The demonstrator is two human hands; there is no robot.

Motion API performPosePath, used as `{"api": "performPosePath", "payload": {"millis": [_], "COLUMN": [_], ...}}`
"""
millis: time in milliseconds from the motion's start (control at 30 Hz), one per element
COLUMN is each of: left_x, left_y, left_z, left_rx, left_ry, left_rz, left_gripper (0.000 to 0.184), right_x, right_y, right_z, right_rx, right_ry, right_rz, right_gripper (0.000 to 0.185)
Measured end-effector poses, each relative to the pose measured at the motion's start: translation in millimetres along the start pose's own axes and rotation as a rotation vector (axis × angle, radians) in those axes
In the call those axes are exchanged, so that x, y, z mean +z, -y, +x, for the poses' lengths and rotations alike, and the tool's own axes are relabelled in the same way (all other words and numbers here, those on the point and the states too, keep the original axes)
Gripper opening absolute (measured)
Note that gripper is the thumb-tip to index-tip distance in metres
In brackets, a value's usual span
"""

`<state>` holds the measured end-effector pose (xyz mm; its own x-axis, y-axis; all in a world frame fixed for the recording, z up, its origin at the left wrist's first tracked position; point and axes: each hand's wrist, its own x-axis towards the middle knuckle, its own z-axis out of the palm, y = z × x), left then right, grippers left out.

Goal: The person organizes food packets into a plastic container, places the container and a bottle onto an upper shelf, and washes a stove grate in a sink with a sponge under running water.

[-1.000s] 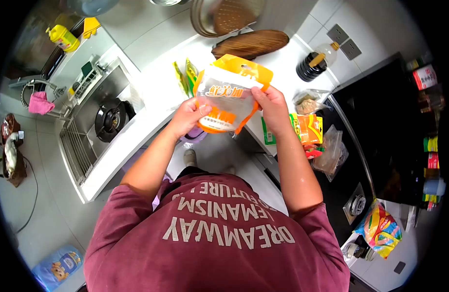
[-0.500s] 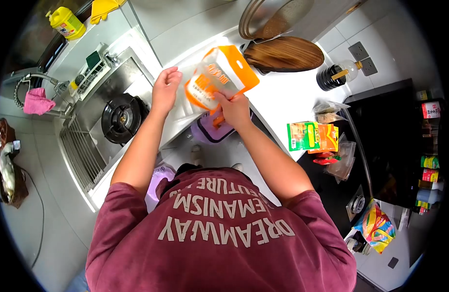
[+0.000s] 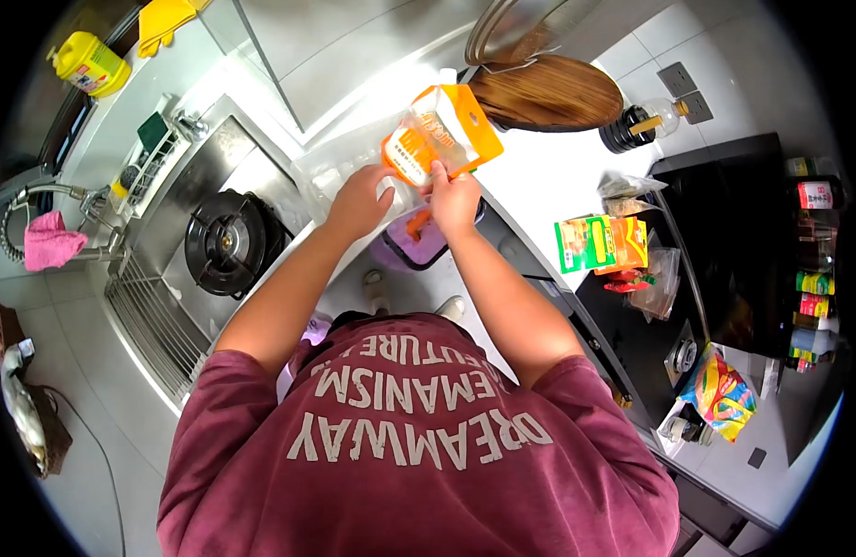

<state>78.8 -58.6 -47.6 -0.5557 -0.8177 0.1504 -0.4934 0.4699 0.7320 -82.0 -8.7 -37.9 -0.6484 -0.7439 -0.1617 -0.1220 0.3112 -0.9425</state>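
My right hand (image 3: 455, 200) grips the lower right part of an orange-and-white plastic food pouch (image 3: 465, 139), which has a hang hole near its top. My left hand (image 3: 358, 204) is at the pouch's lower left edge. Its fingertips reach that edge, while the thumb stands apart. Under and beside the pouch lies clear plastic packaging (image 3: 330, 176) on the white counter. Below my hands, a purple-lined bin (image 3: 395, 251) stands at the counter front, with an orange scrap (image 3: 417, 225) showing in it.
A black gas burner (image 3: 228, 243) is left, beside the sink's faucet (image 3: 98, 200). A wooden cutting board (image 3: 549, 93) and a dark-capped bottle (image 3: 626, 133) stand at the back. Green and orange food packets (image 3: 600, 243) lie right, near a colourful bag (image 3: 720, 395).
My left hand has moved right and down to the pouch's edge. The pouch has shifted slightly right, still in my right hand. The whole view has also shifted a little.
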Motion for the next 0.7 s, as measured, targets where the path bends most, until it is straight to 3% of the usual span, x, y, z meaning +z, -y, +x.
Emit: {"api": "performPosePath", "payload": {"millis": [167, 300, 333, 633, 700], "left_x": [4, 5, 5, -3, -9], "left_y": [7, 17, 18, 12, 6], "left_z": [9, 13, 13, 10, 7], "left_rx": [0.054, 0.01, -0.009, -0.018, -0.047], "left_ry": [-0.017, -0.039, -0.038, -0.114, -0.125], "left_rz": [0.054, -0.029, -0.05, -0.116, -0.153], "left_gripper": [0.037, 0.038, 0.038, 0.038, 0.036], "right_x": [-10, -11, -3, 6, 5], "right_y": [2, 14, 1, -12, -12], "right_z": [3, -6, -1, -8, -11], "right_rx": [-0.03, -0.025, -0.059, 0.092, 0.049], "right_ry": [0.153, 0.232, 0.163, 0.103, 0.121], "right_rz": [-0.077, -0.413, -0.501, 0.105, 0.078], "right_gripper": [0.026, 0.032, 0.032, 0.018, 0.018]}}
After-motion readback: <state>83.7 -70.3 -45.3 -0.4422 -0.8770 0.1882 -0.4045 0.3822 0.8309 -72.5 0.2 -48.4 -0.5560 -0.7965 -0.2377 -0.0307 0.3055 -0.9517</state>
